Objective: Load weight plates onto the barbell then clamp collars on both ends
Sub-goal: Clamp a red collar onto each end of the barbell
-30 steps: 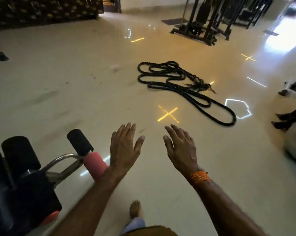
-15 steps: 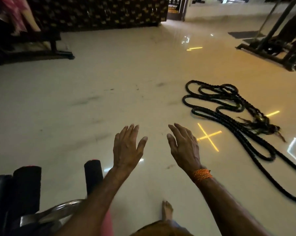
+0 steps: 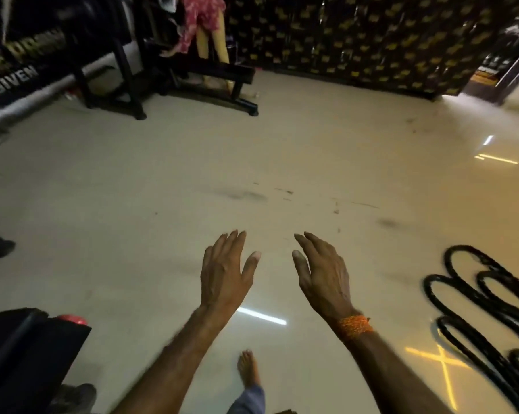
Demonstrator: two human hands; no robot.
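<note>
Barbell, weight plates and collars cannot be made out anywhere on this stretch of floor; the dark, blurred rack (image 3: pixel 82 52) along the floor's far left edge may hold gear, but I cannot tell what sits on it. Both of the person's hands are stretched out over the pale, glossy floor (image 3: pixel 150 180), palms down, holding nothing. The left hand (image 3: pixel 225 273) has its fingers straight and close together with the thumb angled out to the side. The right hand (image 3: pixel 324 276) is spread loosely too, fingers slightly curved, and an orange thread band (image 3: pixel 355 325) wraps its wrist. The two hands are near each other but apart, thumbs facing. Below them one bare foot (image 3: pixel 248 369) is planted on the floor, with a blue trouser hem just above it at the near edge. A thick black rope (image 3: pixel 485 303) lies in loops along the floor's right edge, beside a yellow cross of light (image 3: pixel 443 366) reflected in the tiles; a white streak of light (image 3: pixel 261 316) shows between the forearms. At the near left corner stands a black padded machine part (image 3: pixel 28 354) with a red end cap (image 3: pixel 71 319) showing behind it. A black bench frame (image 3: pixel 222 85) stands at the far edge, and behind it a figure in a pink patterned dress (image 3: pixel 203 16), seen from the waist down. The far wall (image 3: pixel 371 40) is black with a repeated yellow pattern.
</note>
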